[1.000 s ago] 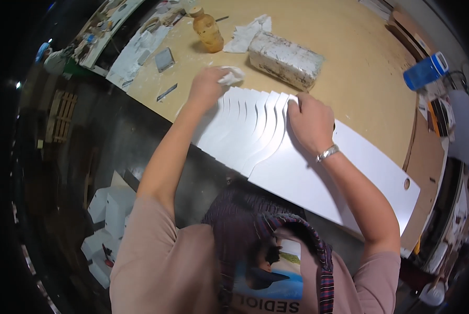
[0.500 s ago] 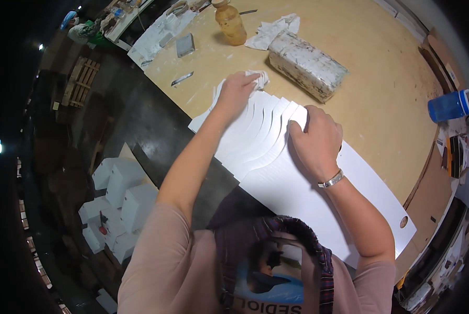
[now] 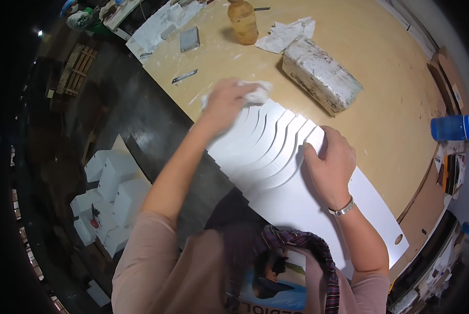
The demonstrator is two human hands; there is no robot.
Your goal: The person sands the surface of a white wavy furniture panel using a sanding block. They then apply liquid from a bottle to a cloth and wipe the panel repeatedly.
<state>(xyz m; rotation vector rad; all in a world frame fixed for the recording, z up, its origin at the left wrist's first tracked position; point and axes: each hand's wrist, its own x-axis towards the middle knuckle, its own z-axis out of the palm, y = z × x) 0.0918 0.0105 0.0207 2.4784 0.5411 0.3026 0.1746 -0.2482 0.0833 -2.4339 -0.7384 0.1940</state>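
A fanned stack of white panels [image 3: 292, 201] with stepped, wavy edges lies along the near edge of the table. My left hand [image 3: 225, 107], slightly blurred, is closed on a crumpled white cloth [image 3: 258, 93] at the far left end of the fan. Part of the cloth shows beyond the fingers; the rest is under the hand. My right hand [image 3: 335, 162] grips the far edge of the stack, its thumb on top and its fingers curled over the side. Near the right end, the top panel has a round hole.
Beyond the stack stand a stained, wrapped block [image 3: 321, 76] and an amber bottle [image 3: 243, 23], with a white rag [image 3: 287, 35] between. Further left lie a cutter knife [image 3: 184, 76] and a grey block [image 3: 189, 39]. A blue jug [image 3: 449, 128] is at the right; white boxes [image 3: 114, 180] stand low left.
My left hand has slid left along the fan with the cloth. My right hand keeps its hold on the stack's edge. The whole view has shifted a little.
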